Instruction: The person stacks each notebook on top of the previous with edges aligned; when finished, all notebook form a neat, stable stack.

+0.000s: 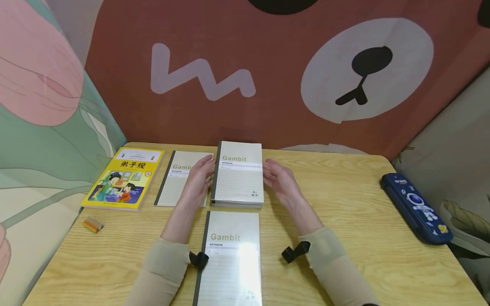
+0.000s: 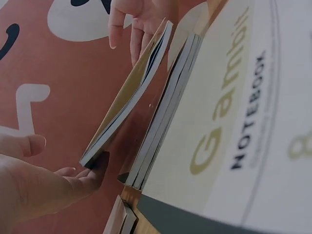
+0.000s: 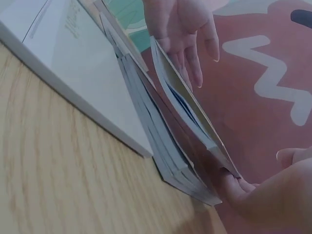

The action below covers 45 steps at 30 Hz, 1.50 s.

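Note:
A pale Gambit notebook (image 1: 241, 174) with a dark spine is raised over a small stack of notebooks (image 2: 168, 107), and a gap shows between them in both wrist views. At its left edge my left hand (image 1: 196, 182) has its fingertips under the cover, thumb held away. My right hand (image 1: 282, 180) supports the opposite edge on its fingers, with the thumb likewise off the notebook (image 3: 187, 105). Another Gambit notebook (image 1: 180, 163) lies beside the stack, partly hidden by my left hand. Nearer to me, a further notebook (image 1: 231, 259) lies flat between my forearms.
A yellow picture book (image 1: 122, 178) lies at the table's left edge. In front of it is a small orange and grey eraser-like block (image 1: 93, 224). A dark blue pencil case (image 1: 416, 208) with an astronaut sits at the right edge. A printed backdrop (image 1: 268, 114) rises behind the table.

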{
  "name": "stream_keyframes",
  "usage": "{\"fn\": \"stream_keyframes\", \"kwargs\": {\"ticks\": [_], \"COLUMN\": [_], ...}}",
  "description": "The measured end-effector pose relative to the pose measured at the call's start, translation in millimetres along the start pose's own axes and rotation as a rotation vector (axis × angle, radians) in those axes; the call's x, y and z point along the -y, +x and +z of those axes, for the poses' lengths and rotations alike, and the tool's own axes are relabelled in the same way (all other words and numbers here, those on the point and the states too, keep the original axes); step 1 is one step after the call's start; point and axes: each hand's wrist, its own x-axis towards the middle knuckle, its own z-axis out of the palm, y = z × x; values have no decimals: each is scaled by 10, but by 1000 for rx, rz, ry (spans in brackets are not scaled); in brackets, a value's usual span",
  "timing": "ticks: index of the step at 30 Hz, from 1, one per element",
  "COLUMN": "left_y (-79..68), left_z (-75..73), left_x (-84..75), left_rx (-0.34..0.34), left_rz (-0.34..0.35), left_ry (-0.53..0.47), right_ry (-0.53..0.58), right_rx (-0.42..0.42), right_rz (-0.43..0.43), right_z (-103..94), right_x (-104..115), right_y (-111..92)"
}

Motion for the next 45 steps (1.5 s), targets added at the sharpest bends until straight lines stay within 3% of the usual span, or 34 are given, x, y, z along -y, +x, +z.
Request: {"fn": "stream_keyframes", "kwargs": {"ticks": [10, 19, 33, 45], "left_y": [6, 3, 16, 30], "left_z": [23, 60, 49, 61], "left_x": [37, 69, 82, 94], "left_rx": [-4, -22, 18, 27], "left_rz": [1, 62, 22, -19], "left_ry": [117, 268, 264, 348], "right_ry": [-30, -42, -92, -204], "right_rx": [4, 0, -11, 23], "right_rz": [-14, -27, -27, -41], "right_z": [-8, 9, 34, 14], "right_x": [-50, -39, -44, -57], "right_y": [35, 35, 27, 13]}}
